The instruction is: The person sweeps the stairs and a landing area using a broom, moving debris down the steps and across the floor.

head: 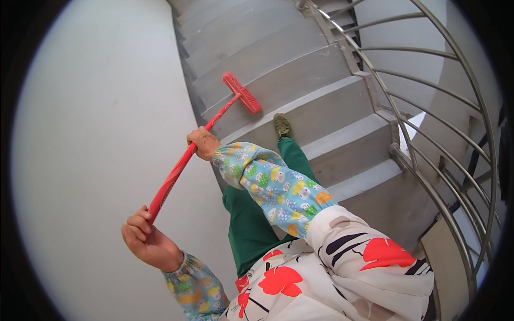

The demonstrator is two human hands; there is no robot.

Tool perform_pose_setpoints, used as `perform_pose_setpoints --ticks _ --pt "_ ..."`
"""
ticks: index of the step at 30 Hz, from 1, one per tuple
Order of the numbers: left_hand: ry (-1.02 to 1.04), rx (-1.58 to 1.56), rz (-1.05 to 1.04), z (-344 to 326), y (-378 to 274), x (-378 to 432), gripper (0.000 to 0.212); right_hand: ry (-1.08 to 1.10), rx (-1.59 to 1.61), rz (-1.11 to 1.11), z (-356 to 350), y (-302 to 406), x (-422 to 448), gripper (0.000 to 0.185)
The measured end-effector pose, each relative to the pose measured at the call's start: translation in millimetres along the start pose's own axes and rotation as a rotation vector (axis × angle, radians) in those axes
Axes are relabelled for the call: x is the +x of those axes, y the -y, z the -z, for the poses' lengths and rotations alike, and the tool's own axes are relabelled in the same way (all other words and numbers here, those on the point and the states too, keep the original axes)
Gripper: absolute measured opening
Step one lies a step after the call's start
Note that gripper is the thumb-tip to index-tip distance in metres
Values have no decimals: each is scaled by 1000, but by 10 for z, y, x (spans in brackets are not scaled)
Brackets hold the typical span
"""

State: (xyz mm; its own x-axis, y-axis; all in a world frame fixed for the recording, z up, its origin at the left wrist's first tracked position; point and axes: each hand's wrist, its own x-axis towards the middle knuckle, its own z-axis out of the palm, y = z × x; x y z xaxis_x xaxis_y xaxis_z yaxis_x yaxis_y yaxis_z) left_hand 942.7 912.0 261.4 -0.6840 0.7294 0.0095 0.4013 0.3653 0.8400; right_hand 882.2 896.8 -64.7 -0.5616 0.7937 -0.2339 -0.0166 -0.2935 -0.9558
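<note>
A red push broom crosses the view, its handle [173, 180] slanting from lower left up to the brush head [241, 93]. My right hand [204, 143] is wrapped around the middle of the handle. At the handle's top end, my left hand [150, 240] holds on with curled fingers, the palm partly turned up. The brush head lies over a grey stair tread [277, 86], close to the wall side, with its red bristles showing along the edge. Patterned sleeve covers [277, 188] are on both forearms.
A white wall [108, 120] runs along the left of the staircase. On the right curves a metal stair railing [387, 94] with several bars. My shoe [282, 125] stands on a step just below the brush head, and more steps [249, 24] continue beyond it.
</note>
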Motion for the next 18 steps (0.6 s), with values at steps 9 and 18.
perform_pose_setpoints --ticks 9,18 --pt "-51 -401 234 4570 441 3326 36 186 -369 -96 -3308 1975 1891 12" --pt "67 -306 279 11324 4372 7555 38 -14 -303 -34 -12484 1175 4702 14"
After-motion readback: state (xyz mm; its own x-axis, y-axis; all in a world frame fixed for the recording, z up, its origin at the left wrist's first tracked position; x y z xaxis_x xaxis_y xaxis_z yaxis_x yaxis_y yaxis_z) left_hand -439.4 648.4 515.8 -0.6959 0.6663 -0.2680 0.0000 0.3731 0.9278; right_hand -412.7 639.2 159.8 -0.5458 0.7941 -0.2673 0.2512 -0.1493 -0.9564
